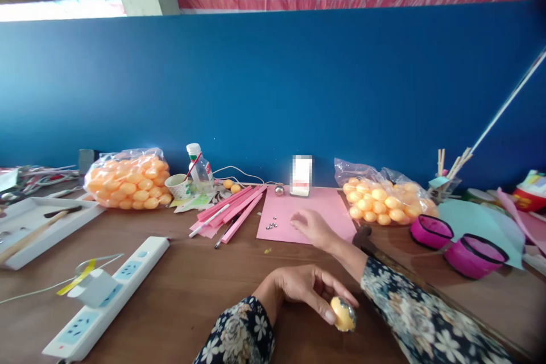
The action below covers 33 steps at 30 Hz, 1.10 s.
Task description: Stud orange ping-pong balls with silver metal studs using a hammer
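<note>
Yel. ball (341,315) w/ patchy silver coat, in L grip (305,287).

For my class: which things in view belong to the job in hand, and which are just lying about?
Likely in the job:
Round orange ball with silver patches, in the left hand
Small shiny silver pieces on the flat pink sheet, near the right hand

Probably just lying about:
Long white plastic power strip
Clear plastic bottle with white cap
Black-edged magenta loops

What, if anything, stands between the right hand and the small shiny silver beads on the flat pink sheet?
Nothing visible does; only bare pink sheet lies between the right hand and the beads.
</note>
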Motion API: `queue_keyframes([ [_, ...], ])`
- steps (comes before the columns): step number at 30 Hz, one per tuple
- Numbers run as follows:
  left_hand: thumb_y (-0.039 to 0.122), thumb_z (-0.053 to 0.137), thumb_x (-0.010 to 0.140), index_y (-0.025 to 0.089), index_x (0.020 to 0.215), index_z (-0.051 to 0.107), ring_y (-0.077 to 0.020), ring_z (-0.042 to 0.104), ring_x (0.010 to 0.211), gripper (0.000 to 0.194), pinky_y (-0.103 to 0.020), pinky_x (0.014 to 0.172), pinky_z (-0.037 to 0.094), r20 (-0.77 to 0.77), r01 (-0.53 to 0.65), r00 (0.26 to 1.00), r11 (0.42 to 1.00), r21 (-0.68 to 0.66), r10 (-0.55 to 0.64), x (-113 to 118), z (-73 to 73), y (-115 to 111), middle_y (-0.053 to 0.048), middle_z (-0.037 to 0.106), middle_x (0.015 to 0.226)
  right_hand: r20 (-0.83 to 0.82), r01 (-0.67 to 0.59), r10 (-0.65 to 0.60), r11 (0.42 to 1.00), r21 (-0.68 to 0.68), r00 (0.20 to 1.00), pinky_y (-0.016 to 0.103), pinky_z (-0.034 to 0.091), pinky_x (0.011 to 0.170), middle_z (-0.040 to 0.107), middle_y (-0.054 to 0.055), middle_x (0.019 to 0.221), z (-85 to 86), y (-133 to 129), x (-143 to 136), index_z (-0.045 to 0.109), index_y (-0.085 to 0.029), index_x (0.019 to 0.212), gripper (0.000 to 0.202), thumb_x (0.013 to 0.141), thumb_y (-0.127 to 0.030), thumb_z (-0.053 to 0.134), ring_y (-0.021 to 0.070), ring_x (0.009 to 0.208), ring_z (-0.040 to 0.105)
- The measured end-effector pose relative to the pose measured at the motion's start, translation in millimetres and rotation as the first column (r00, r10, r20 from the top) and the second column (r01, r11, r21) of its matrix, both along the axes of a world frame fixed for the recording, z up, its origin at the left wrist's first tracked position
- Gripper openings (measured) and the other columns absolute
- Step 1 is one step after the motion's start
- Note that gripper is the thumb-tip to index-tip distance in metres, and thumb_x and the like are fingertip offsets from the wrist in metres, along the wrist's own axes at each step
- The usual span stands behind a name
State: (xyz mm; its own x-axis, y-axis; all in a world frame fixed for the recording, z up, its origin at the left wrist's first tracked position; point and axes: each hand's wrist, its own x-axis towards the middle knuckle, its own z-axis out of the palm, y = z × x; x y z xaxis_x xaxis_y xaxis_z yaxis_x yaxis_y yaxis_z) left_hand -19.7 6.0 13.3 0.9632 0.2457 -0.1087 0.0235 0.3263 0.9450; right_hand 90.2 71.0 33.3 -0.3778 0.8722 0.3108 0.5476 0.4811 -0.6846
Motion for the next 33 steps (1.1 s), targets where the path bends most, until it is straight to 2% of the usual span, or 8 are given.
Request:
queue_keyframes([
  [2,0.028,0.078,0.051,0.018,0.104,0.063,-0.0201,0.063,0.084,0.056,-0.034,0.082,0.047,0.037,-0.08,0.996,0.996,-0.043,0.082,1.6,-2.7,-0.7,-0.003,0.067,0.087,-0.1,0.024,-0.026,1.0,-0.017,0.995,0.024,0.045,0.065,0.065,0.003,0.079,9.7,-9.6,17.6,0.057,-0.017,0.081,0.011,0.08,-0.026,0.049,0.014,0.072,0.059],
  [5,0.022,0.077,0.055,0.015,0.103,0.063,-0.0168,0.062,0.079,0.05,-0.032,0.077,0.047,0.143,-0.295,0.937,0.941,-0.167,0.319,7.6,-6.2,-1.8,-0.007,0.066,0.088,-0.298,0.184,-0.188,0.982,-0.041,0.936,0.026,0.047,0.066,0.064,0.003,0.079,17.0,-23.2,45.8,0.058,-0.017,0.084,0.02,0.078,-0.035,0.053,0.0156,0.073,0.059],
  [10,0.016,0.072,0.063,0.018,0.105,0.061,-0.0154,0.059,0.085,0.044,-0.028,0.075,0.046,0.192,-0.628,0.684,0.701,-0.336,0.704,16.3,-8.0,2.2,-0.008,0.063,0.097,-0.397,0.34,-0.328,0.939,-0.041,0.857,0.028,0.048,0.065,0.063,0.005,0.08,7.8,-44.1,73.0,0.058,-0.017,0.086,0.023,0.078,-0.038,0.055,0.0175,0.072,0.059],
  [13,0.016,0.072,0.063,0.02,0.106,0.06,-0.0142,0.059,0.086,0.045,-0.027,0.076,0.044,0.155,-0.73,0.559,0.572,-0.373,0.815,17.5,-9.2,6.5,-0.007,0.063,0.097,-0.373,0.342,-0.32,0.94,-0.009,0.871,0.03,0.049,0.067,0.063,0.007,0.083,-3.1,-53.9,72.8,0.058,-0.018,0.086,0.02,0.08,-0.036,0.052,0.0191,0.075,0.059],
  [17,0.017,0.074,0.061,0.021,0.109,0.059,-0.0145,0.059,0.087,0.051,-0.028,0.08,0.043,0.12,-0.801,0.469,0.479,-0.358,0.875,19.5,-9.8,8.8,-0.006,0.064,0.098,-0.34,0.3,-0.263,0.952,0.061,0.903,0.029,0.048,0.071,0.062,0.007,0.089,-10.0,-61.4,67.3,0.057,-0.02,0.088,0.015,0.084,-0.031,0.046,0.0193,0.082,0.058],
  [20,0.017,0.075,0.06,0.02,0.109,0.059,-0.0155,0.058,0.088,0.051,-0.029,0.082,0.043,0.096,-0.836,0.434,0.441,-0.326,0.896,21.9,-9.5,9.0,-0.006,0.064,0.097,-0.312,0.26,-0.218,0.96,0.101,0.925,0.029,0.048,0.071,0.061,0.006,0.09,-8.9,-65.1,65.9,0.057,-0.021,0.09,0.015,0.085,-0.026,0.043,0.0191,0.082,0.057],
  [24,0.018,0.074,0.061,0.02,0.112,0.057,-0.017,0.058,0.094,0.054,-0.03,0.085,0.043,0.098,-0.839,0.45,0.458,-0.295,0.888,23.2,-12.0,9.8,-0.007,0.064,0.101,-0.296,0.223,-0.183,0.969,0.106,0.937,0.029,0.046,0.074,0.06,0.005,0.086,-7.7,-69.8,65.3,0.056,-0.021,0.088,0.012,0.084,-0.023,0.045,0.0183,0.081,0.057],
  [33,0.02,0.074,0.06,0.02,0.112,0.056,-0.0173,0.06,0.089,0.055,-0.033,0.087,0.042,0.083,-0.864,0.456,0.463,-0.195,0.886,23.5,-12.0,9.2,-0.007,0.065,0.1,-0.418,0.202,-0.244,0.969,-0.142,0.875,0.025,0.046,0.067,0.063,0.002,0.077,-14.4,-71.0,60.3,0.056,-0.02,0.079,0.015,0.083,-0.033,0.048,0.0167,0.072,0.058],
])
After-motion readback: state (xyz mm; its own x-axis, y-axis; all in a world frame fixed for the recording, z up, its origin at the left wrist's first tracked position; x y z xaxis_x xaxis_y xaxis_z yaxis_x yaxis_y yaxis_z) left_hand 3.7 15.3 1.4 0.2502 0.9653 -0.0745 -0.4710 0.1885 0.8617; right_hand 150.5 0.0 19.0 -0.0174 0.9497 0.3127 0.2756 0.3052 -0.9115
